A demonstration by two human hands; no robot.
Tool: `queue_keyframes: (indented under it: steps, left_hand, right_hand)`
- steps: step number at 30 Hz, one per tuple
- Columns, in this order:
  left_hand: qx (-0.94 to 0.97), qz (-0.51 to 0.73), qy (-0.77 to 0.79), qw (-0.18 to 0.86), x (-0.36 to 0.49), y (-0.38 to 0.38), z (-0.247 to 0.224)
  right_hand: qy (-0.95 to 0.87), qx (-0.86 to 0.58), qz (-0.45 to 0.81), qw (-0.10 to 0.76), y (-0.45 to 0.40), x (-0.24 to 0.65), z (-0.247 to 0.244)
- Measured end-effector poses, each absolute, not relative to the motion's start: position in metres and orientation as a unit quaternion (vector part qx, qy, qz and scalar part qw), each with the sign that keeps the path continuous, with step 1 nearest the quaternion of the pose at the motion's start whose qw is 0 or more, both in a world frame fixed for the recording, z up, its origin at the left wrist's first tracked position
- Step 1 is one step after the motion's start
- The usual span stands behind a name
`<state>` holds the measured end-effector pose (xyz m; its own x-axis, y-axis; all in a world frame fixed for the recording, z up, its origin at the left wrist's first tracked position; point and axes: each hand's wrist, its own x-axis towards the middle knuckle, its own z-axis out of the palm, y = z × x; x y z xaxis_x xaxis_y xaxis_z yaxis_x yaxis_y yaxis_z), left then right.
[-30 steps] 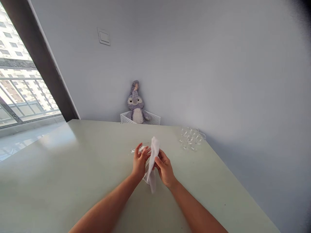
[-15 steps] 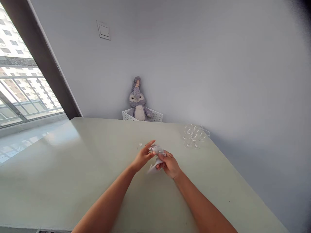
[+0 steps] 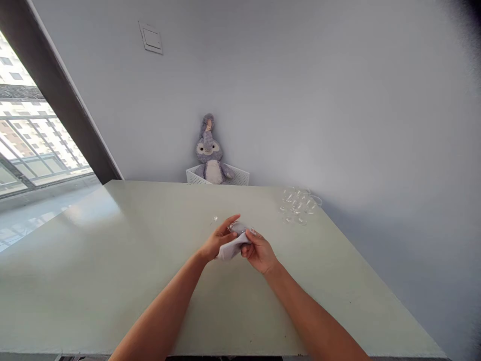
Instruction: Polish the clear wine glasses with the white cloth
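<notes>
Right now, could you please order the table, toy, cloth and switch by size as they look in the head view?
1. Table
2. Toy
3. Cloth and switch: too alike to rank, with the cloth partly hidden.

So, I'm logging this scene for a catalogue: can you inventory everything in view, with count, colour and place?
Handled glass: one, clear, between the hands
Cloth: one, white, at the hands
Small glassy item: one, clear, on the table beyond the left hand
Glass cluster: several, exact count unclear, clear, far right of the table
Table: one, pale green, under the hands
Plush toy: one, grey and white, in the basket
Basket: one, white, beyond the far edge
Switch: one, white, on the wall
Walls: two, grey, behind
Frame: one, dark, left
Railing: one, greyish, outside left
Buildings: count unclear, pale, outside
Left hand: one, bare, at the glass
Right hand: one, bare, holding the cloth
</notes>
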<state>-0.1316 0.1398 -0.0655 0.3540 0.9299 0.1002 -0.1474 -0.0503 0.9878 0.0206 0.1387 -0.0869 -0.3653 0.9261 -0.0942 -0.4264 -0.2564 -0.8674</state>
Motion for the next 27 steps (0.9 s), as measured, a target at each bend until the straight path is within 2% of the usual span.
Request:
queue_keyframes:
  steps: [3, 9, 12, 18, 27]
  left_hand:
    - [0.582, 0.464, 0.347, 0.571, -0.133, 0.139, -0.063]
    - [0.579, 0.407, 0.512, 0.488, -0.138, 0.150, -0.076]
    - [0.594, 0.400, 0.507, 0.479, -0.138, 0.150, -0.078]
    - [0.581, 0.422, 0.367, 0.591, -0.132, 0.143, -0.082]
    - [0.554, 0.433, 0.429, 0.566, -0.131, 0.160, -0.113]
  right_hand:
    - [-0.367, -0.271, 0.764, 0.455, 0.138, 0.020, -0.084]
    - [-0.550, -0.331, 0.642, 0.419, 0.120, 0.007, -0.085]
    - [-0.472, -0.327, 0.699, 0.425, 0.124, 0.009, -0.084]
    - [-0.213, -0.289, 0.814, 0.457, 0.142, 0.022, -0.086]
    - [-0.248, -0.320, 0.787, 0.466, 0.145, 0.018, -0.097]
